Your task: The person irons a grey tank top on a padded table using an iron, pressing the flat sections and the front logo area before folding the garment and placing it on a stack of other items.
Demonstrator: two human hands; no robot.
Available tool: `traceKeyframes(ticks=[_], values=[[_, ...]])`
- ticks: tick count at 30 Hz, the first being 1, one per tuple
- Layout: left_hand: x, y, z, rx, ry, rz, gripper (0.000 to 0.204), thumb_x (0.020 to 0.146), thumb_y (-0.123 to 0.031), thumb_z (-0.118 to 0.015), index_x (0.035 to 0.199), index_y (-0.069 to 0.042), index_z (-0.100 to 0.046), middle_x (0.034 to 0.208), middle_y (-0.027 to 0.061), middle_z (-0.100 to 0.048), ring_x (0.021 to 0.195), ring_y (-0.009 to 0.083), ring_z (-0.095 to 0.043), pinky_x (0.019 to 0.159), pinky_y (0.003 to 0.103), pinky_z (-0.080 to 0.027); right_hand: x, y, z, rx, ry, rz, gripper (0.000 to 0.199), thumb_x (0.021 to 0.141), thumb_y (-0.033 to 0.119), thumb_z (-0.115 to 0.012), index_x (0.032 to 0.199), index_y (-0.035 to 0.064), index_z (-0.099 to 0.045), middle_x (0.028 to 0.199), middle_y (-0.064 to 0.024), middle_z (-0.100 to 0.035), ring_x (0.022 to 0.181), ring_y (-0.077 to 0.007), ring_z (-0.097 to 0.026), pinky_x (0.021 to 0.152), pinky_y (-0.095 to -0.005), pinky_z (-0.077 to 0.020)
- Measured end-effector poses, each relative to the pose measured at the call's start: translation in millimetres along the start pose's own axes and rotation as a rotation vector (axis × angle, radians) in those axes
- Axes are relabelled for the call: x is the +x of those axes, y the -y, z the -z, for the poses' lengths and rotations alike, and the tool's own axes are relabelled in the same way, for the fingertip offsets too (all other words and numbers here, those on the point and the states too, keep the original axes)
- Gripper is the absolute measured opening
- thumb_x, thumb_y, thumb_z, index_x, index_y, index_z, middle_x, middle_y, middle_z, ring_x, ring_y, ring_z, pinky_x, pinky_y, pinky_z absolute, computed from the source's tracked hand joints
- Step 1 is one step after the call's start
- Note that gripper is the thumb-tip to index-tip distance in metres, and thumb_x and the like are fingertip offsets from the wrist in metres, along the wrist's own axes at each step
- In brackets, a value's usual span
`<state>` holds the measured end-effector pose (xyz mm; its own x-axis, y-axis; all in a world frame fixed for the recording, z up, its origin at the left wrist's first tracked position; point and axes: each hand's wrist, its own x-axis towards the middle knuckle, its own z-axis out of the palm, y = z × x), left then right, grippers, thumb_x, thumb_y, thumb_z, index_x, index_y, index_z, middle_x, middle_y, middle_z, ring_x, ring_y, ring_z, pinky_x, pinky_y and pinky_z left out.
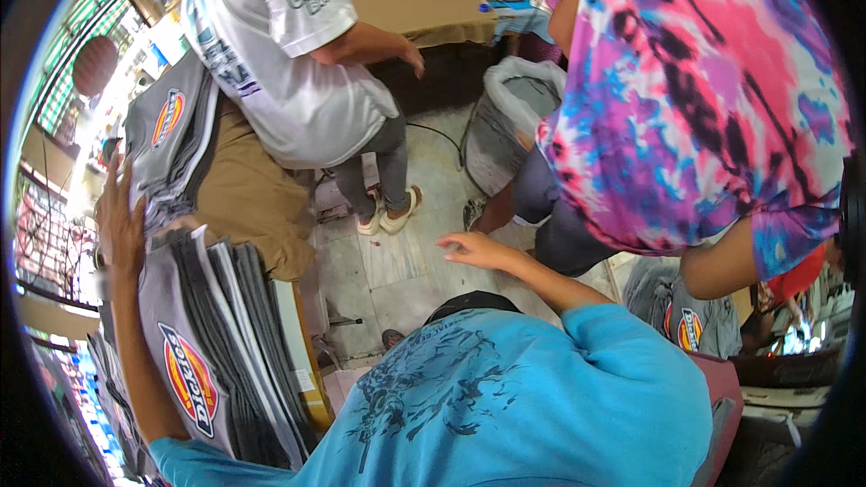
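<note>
My left hand (122, 225) is raised at the left, fingers stretched and apart, beside the stacked grey cloth pieces. I cannot tell whether it touches them. Below it, the near stack (194, 370) leans in layers, with a large red, yellow and blue oval print on its outer piece. Farther off lies another grey stack (167, 117) with a similar print. Brown cloth (253, 185) lies against both stacks. Over the tiled floor, my right hand (469, 249) reaches inward, with fingers extended and nothing visible in it. My blue-sleeved arms enter from below.
A person in a white shirt (280, 54) stands ahead, another in a tie-dyed top (695, 99) at the right. Between them stands a lined bin or sack (505, 126). A brown-covered table (415, 0) is at the back. Grey printed cloth (672, 307) and a red chair (722, 388) are at the right.
</note>
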<state>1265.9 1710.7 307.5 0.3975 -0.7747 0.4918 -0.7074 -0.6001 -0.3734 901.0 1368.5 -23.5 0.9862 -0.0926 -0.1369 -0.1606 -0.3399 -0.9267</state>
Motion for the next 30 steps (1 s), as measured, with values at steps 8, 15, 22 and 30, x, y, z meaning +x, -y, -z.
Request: traceKeyframes(ticks=[8, 15, 22, 30], values=[[64, -283, -55, -0.911, 0.183, -0.267, 0.037, 0.083, -0.019, -0.053, 0.117, -0.004, -0.053, 0.122, 0.0148, -0.051, 0.113, 0.0294, -0.048, 0.096, 0.036, -0.036, -157, -88, 5, 0.292, -0.348, -0.267, 0.04, 0.084, 0.022, -0.058, 0.118, 0.0023, -0.05, 0.104, -0.011, -0.058, 0.098, -0.0188, -0.055, 0.087, -0.0314, -0.0426], [106, -464, 13, -2.069, 0.27, -0.683, 0.068, 0.09, -0.053, -0.024, 0.107, 0.004, -0.057, 0.106, 0.0169, -0.058, 0.102, 0.0288, -0.052, 0.091, 0.038, -0.037, -207, -91, 35, 0.289, -0.475, -0.459, 0.047, 0.085, 0.02, -0.057, 0.125, 0.0018, -0.042, 0.116, -0.0112, -0.051, 0.103, -0.0167, -0.05, 0.088, -0.0292, -0.0403], [161, -458, 93, -2.787, -0.019, -1.759, 0.05, 0.084, -0.046, -0.047, 0.096, 0.001, -0.057, 0.093, 0.0146, -0.058, 0.085, 0.0259, -0.053, 0.075, 0.035, -0.04, -238, -132, 15, 0.275, -0.818, -0.585, 0.041, 0.086, 0.023, -0.057, 0.121, 0.0042, -0.047, 0.11, -0.0086, -0.056, 0.099, -0.0156, -0.052, 0.086, -0.0287, -0.0411], [180, -430, 63, -3.11, -0.026, -2.184, 0.035, 0.082, -0.034, -0.056, 0.08, 0.0, -0.057, 0.077, 0.0122, -0.057, 0.064, 0.0218, -0.052, 0.055, 0.03, -0.041, -159, -103, 19, 0.362, -1.037, -0.719, 0.036, 0.086, 0.022, -0.057, 0.116, 0.0033, -0.051, 0.104, -0.0062, -0.057, 0.092, -0.0147, -0.052, 0.081, -0.0273, -0.0423]])
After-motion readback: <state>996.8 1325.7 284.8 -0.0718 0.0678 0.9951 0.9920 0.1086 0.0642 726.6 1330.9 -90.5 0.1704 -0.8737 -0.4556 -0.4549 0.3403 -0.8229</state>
